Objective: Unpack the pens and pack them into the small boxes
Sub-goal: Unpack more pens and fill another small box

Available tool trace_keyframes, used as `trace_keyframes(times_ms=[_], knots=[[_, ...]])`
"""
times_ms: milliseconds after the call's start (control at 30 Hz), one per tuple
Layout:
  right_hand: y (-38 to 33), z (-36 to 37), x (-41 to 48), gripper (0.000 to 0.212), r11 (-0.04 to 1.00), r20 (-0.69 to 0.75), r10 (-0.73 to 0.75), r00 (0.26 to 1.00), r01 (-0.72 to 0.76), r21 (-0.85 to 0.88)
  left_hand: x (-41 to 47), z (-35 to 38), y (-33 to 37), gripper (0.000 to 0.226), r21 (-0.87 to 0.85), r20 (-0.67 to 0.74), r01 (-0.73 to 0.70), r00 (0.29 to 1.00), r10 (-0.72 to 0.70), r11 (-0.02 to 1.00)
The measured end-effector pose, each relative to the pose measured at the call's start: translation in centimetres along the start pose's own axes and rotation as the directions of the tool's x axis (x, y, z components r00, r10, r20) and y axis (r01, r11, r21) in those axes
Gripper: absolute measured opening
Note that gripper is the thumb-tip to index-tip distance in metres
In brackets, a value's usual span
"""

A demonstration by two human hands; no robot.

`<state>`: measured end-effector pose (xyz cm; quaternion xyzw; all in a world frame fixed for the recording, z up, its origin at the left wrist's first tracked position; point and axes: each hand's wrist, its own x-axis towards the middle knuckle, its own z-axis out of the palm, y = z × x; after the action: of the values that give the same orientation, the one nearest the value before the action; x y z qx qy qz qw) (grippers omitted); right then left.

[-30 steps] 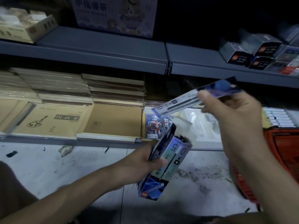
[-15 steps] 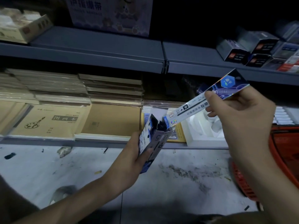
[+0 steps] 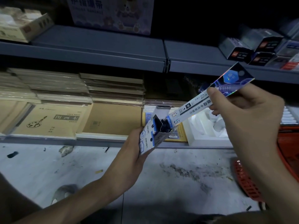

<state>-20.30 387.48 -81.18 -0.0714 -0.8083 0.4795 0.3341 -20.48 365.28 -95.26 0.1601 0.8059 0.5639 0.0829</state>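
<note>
Change since earlier frames: small box (image 3: 152,136) is now standing up with its open mouth facing upward, where a second ago it was lying lower with its broad face to the camera. The pen pack (image 3: 202,104) was then hanging clear above the box and is now slanting down to the mouth.
Left hand (image 3: 129,152): gripping the lower body of the small box, wrapped round it from the left. Top flaps are standing open.
Right hand (image 3: 246,113): up and to the right of the box, thumb on top and fingers (image 3: 215,109) underneath, pinching the upper half of the pen pack.
Pen pack position: long and flat, tilting; lower end is touching the right rim of the box mouth. Whether it is already inside cannot be told. Dark contents are showing in the mouth.
Step in hand (judgement): loading a pack into the small box, at the point of entry.
Next move (judgement): is calling for lining the pack up with the box's long axis, then sliding it down beside what is inside while the box is held steady.
Surroundings: notebooks (image 3: 53,120) on the shelf (image 3: 100,139) left of and behind the box; orange basket (image 3: 242,180) on the floor (image 3: 178,183) to the box's lower right.
</note>
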Motion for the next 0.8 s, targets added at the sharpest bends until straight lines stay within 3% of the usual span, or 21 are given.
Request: trace_keyframes(times_ms=[167, 400, 633, 800], knots=[[0.39, 0.17, -0.03, 0.027, 0.999, -0.018, -0.038, 0.999, 0.038, -0.027, 0.02, 0.14, -0.12, 0.047, 0.098, -0.021, -0.026, 0.999, 0.028, 0.995], [-0.26, -0.16, -0.06, 0.007, 0.999, -0.031, -0.046, 0.998, 0.046, -0.005, 0.00, 0.26, -0.31, 0.050, 0.135, -0.010, -0.041, 0.999, 0.043, 0.990], [-0.03, -0.28, 0.21, 0.009, 0.995, -0.003, -0.068, 0.998, 0.068, -0.071, 0.05, 0.12, -0.03, 0.051, 0.138, -0.016, -0.057, 0.998, 0.060, 0.989], [-0.08, 0.31, -0.37, 0.018, 0.998, 0.063, 0.000, 0.998, 0.004, -0.062, 0.01, 0.23, 0.09, 0.047, 0.133, -0.028, -0.055, 0.998, 0.059, 0.990]])
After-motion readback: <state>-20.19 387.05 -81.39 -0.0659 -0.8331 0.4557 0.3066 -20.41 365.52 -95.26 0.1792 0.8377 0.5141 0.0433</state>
